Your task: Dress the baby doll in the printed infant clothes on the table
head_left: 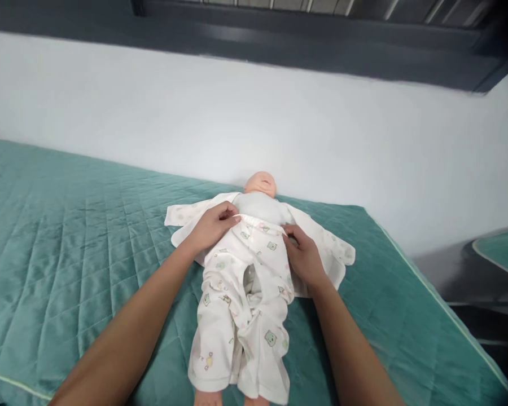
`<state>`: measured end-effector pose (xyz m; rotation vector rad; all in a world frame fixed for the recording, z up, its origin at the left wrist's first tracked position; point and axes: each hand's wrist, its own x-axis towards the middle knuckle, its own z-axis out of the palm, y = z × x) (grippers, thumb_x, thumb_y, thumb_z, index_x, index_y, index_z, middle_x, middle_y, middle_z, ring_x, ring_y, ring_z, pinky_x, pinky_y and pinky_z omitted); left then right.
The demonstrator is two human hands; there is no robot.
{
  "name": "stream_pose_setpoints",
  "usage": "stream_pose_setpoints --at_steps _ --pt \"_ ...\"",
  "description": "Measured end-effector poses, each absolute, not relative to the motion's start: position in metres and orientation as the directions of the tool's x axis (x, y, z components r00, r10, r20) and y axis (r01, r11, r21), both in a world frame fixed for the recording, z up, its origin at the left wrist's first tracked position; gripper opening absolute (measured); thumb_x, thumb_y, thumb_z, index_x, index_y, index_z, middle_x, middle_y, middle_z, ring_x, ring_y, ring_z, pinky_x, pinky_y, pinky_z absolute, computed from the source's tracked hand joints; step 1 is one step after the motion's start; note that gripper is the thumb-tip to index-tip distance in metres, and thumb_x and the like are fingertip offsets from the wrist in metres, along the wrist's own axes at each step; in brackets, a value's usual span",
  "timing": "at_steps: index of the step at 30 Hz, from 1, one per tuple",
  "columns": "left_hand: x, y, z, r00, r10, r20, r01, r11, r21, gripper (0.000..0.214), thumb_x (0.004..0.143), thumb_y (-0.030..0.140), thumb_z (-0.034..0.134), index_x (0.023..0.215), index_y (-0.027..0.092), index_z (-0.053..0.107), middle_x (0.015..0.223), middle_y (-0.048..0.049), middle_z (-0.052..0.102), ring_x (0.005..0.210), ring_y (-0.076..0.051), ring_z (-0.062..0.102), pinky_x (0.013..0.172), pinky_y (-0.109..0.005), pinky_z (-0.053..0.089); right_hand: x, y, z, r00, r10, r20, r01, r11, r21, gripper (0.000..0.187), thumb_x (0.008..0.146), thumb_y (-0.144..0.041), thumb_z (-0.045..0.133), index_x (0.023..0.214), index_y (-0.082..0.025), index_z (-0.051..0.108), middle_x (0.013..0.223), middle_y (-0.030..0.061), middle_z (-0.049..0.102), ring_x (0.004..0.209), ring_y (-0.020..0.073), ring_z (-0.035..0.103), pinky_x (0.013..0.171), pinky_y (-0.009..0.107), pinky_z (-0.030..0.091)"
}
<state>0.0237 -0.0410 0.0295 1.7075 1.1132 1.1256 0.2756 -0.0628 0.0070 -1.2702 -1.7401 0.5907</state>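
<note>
A baby doll [261,183] lies on its back, head toward the wall and feet toward me. It wears white baby pants [265,254] printed with small green animals, with an opening at the crotch. Beneath and around its torso a white baby jacket [317,231] is spread out, sleeves stretched to both sides. My left hand [215,225] pinches the waistband at its left end. At the right end of the waistband, my right hand [302,254] grips the pants' edge with thumb and fingers. The doll's bare feet show below the cuffs.
The doll rests on a green quilted bed cover [88,242]. Behind it rises a white wall [237,118], with a dark frame [245,45] above. Another green padded surface [503,251] stands off to the right, beyond the cover's edge.
</note>
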Motion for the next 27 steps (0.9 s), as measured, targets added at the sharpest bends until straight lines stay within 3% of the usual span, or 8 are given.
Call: stream_pose_setpoints --at_steps 5,11,14,16,19,23,27 --pt "0.029 -0.019 0.032 0.26 0.915 0.307 0.314 -0.381 0.869 0.019 0.087 0.04 0.053 0.086 0.022 0.053 0.083 0.0003 0.056 0.082 -0.018 0.051 0.074 -0.028 0.038 0.27 -0.047 0.008 0.072 0.951 0.3 0.575 0.206 -0.792 0.031 0.09 -0.054 0.051 0.078 -0.025 0.05 0.065 -0.0036 0.051 0.066 0.0181 0.048 0.066 0.031 0.041" --pt "0.035 0.007 0.022 0.197 0.955 0.22 0.246 -0.266 0.932 0.021 0.088 0.04 0.057 0.085 0.022 0.048 0.074 0.0036 0.047 0.07 -0.014 0.044 0.065 -0.026 0.033 0.273 -0.024 0.004 0.129 0.979 0.159 0.425 0.09 -0.901 0.042 0.082 -0.065 0.056 0.072 -0.025 0.049 0.063 -0.0018 0.056 0.062 0.0182 0.049 0.059 0.031 0.043" --pt "0.034 0.009 0.017 0.171 0.972 0.164 0.161 -0.192 0.968 0.024 0.087 0.044 0.06 0.086 0.021 0.052 0.075 0.0028 0.05 0.068 -0.014 0.046 0.062 -0.025 0.034 0.268 -0.028 0.007 0.09 0.991 0.1 0.307 0.068 -0.949 0.039 0.084 -0.063 0.057 0.079 -0.024 0.053 0.068 -0.0013 0.058 0.062 0.0171 0.05 0.058 0.03 0.043" --pt "0.03 0.007 0.018 0.192 0.974 0.117 0.141 -0.146 0.979 0.027 0.088 0.048 0.058 0.086 0.02 0.057 0.078 0.0008 0.055 0.068 -0.014 0.049 0.062 -0.026 0.036 0.265 -0.032 0.009 0.077 0.989 0.128 0.269 0.103 -0.958 0.035 0.085 -0.059 0.058 0.084 -0.024 0.056 0.078 0.0009 0.062 0.071 0.0182 0.054 0.063 0.03 0.047" --pt "0.017 0.005 0.024 0.266 0.963 0.046 0.188 -0.098 0.977 0.03 0.088 0.051 0.058 0.089 0.021 0.063 0.085 -0.002 0.063 0.069 -0.015 0.052 0.06 -0.027 0.038 0.263 -0.035 0.011 0.076 0.954 0.291 0.319 0.253 -0.913 0.026 0.082 -0.049 0.065 0.082 -0.024 0.057 0.109 0.0061 0.063 0.098 0.0214 0.058 0.082 0.033 0.049" --pt "0.001 0.003 0.031 0.445 0.895 -0.013 0.247 -0.109 0.963 0.025 0.086 0.045 0.061 0.094 0.022 0.064 0.09 -0.0037 0.065 0.072 -0.016 0.055 0.062 -0.027 0.04 0.266 -0.031 0.011 -0.045 0.939 0.341 0.327 0.336 -0.883 0.026 0.084 -0.041 0.065 0.071 -0.023 0.05 0.132 0.0061 0.056 0.125 0.0236 0.05 0.103 0.038 0.04" --pt "0.004 0.005 0.028 0.409 0.898 0.161 0.305 -0.301 0.904 0.018 0.088 0.038 0.057 0.087 0.02 0.059 0.09 -0.0022 0.061 0.078 -0.016 0.052 0.07 -0.028 0.04 0.269 -0.029 0.011 -0.088 0.953 0.29 0.301 0.303 -0.904 0.036 0.088 -0.045 0.062 0.065 -0.022 0.045 0.129 0.0052 0.061 0.12 0.0236 0.053 0.104 0.037 0.037"
